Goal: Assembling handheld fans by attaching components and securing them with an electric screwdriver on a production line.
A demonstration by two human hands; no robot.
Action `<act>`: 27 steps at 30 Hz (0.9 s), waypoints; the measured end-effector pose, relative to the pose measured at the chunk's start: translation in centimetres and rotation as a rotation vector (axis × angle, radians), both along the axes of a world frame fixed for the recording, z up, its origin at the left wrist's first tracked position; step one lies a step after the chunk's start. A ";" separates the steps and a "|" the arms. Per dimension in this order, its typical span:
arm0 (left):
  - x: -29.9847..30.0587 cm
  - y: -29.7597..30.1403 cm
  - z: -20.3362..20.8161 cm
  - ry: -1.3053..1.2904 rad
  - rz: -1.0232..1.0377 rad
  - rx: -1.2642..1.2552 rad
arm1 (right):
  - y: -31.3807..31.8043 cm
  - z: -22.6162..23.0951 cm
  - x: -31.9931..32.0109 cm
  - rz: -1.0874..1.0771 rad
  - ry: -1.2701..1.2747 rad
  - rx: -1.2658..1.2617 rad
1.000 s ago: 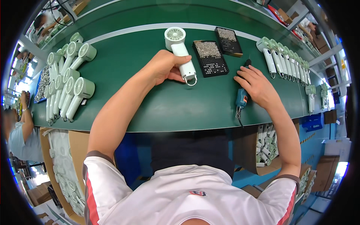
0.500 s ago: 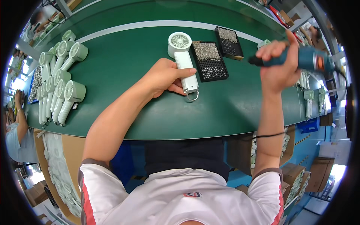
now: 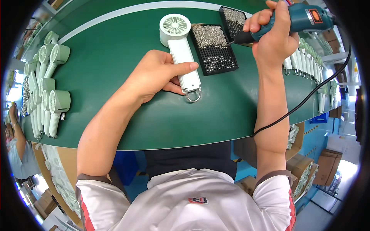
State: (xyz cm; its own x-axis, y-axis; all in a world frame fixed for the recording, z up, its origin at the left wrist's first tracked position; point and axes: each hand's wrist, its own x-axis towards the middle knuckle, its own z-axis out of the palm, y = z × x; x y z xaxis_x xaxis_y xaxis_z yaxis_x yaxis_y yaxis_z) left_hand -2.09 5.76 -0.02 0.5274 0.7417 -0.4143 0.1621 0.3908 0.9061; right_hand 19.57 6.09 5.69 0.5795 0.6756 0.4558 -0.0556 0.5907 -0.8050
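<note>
My left hand [image 3: 162, 73] is closed round the white handle of a pale green handheld fan [image 3: 184, 63], thumb across its front. The round grille of the fan points away from me, and a metal ring hangs at its near end. In my right hand [image 3: 275, 40] is a blue-green electric screwdriver [image 3: 304, 18], held level with its dark nose pointing left. Its thin tip reaches over the right edge of a black screw tray [image 3: 217, 71]; I cannot tell whether it touches a screw. Loose silver screws fill the tray's far half, and some sit in the holes of the near half.
A second black screw tray [image 3: 234, 29] lies behind the first. Several pale green fans [image 3: 58, 101] stand grouped at the left, and more fans [image 3: 304, 61] line the right. The screwdriver's black cord [image 3: 308, 101] loops past my right forearm. Boxes [image 3: 304, 173] flank the green table [image 3: 200, 127].
My right hand has brought the screwdriver left and farther from me, to the tray's edge. The view has shifted slightly, and my left hand still holds the fan.
</note>
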 end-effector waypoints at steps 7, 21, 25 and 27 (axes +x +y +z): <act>0.1 0.1 -0.1 0.006 -0.023 0.013 | 1.0 -1.5 1.2 0.026 -0.053 0.005; 0.1 0.0 0.2 0.006 -0.034 0.016 | 1.0 -1.7 1.0 0.028 -0.066 -0.008; 0.1 0.0 0.2 0.007 -0.035 0.017 | 1.1 -2.1 1.2 0.082 -0.171 -0.048; 0.0 0.1 0.1 0.018 -0.039 0.013 | 0.9 -2.0 0.9 0.104 -0.216 -0.038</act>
State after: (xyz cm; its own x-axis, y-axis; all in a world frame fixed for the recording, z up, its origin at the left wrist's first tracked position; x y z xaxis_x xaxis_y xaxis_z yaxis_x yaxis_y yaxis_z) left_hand -2.13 5.87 0.04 0.5484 0.7261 -0.4148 0.1935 0.3724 0.9077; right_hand 20.49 6.95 3.67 0.3977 0.7455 0.5348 0.0612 0.5600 -0.8262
